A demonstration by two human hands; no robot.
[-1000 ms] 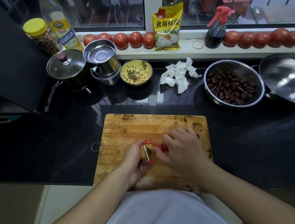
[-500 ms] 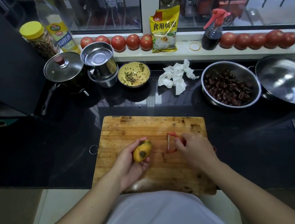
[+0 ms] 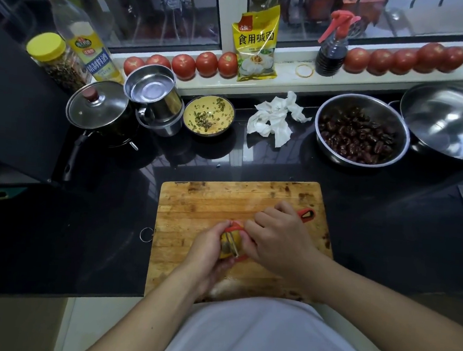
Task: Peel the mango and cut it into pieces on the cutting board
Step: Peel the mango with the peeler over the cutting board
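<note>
While the mango (image 3: 226, 244) sits in the left hand (image 3: 208, 245), just above the board (image 3: 195, 200), peeling only at its start, as far as can be judged. Left fingers curled around the fruit from the left side, holding it firm. Right hand (image 3: 277, 242) closed around the red peeler (image 3: 306, 215), with the handle end sticking out past the knuckles and the blade laid against the mango's upper face. Skin mostly yellow with a dark patch near the blade; no clearly bare flesh to see, though much of the fruit hidden by both hands. No strips of peel visible on the board, and no cut pieces. No knife in view anywhere, so the cutting step probably far away.

Left to do, by this judgement: nearly all of the peeling, turning the fruit between strokes, then the slicing on the board.

Farther back on the dark counter (image 3: 388, 215), well apart from the work: a bowl of dark fruits (image 3: 361, 133), a crumpled tissue (image 3: 276, 118), a small yellow bowl (image 3: 208, 115), a lidded pot (image 3: 98, 108). Tomatoes (image 3: 183, 65) in a row along the sill.
</note>
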